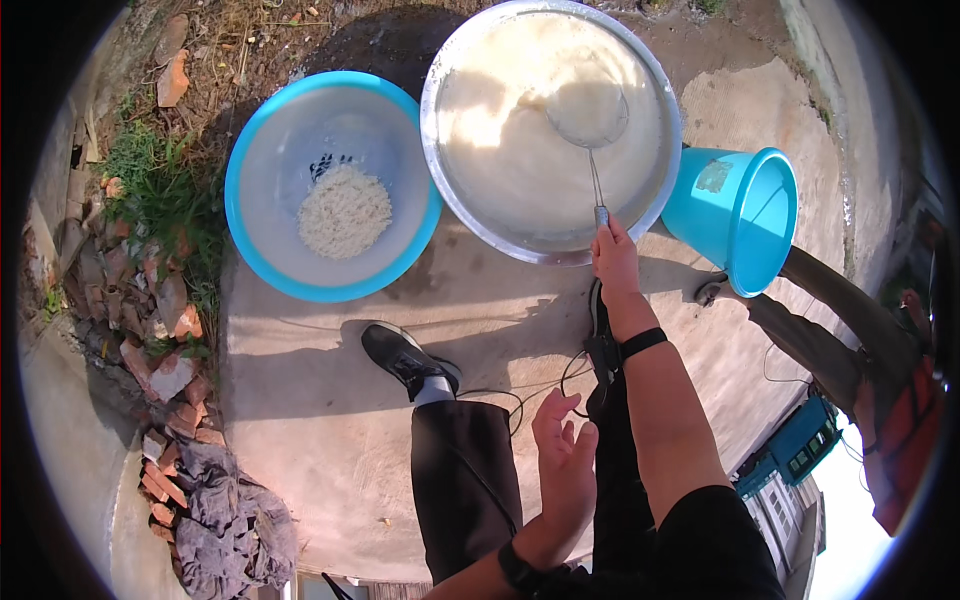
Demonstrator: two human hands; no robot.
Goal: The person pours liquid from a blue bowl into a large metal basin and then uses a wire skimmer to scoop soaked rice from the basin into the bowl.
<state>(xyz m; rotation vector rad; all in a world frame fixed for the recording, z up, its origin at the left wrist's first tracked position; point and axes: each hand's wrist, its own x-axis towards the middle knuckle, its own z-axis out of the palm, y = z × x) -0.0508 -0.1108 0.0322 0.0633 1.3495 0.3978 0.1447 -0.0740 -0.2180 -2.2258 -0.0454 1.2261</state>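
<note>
My right hand [616, 259] grips the handle of a wire-mesh skimmer [588, 112]. The skimmer's round head rests at the surface of a cloudy, pale liquid [517, 176], which fills much of a wide metal basin [472, 225]. Left of that basin stands a plastic basin [262, 255] with a bright blue rim. A heap of white, crumbly, wet-looking matter [345, 214] lies on its bottom. My left hand [564, 457] hangs before my legs with nothing in it, its fingers half bent and apart.
A blue plastic bucket [712, 187] stands right of the metal basin, close to another person [817, 345]. Broken bricks [169, 375], weeds [161, 176] and a crumpled grey cloth [232, 517] lie along the left edge. A thin dark cable [517, 397] crosses the concrete by my feet.
</note>
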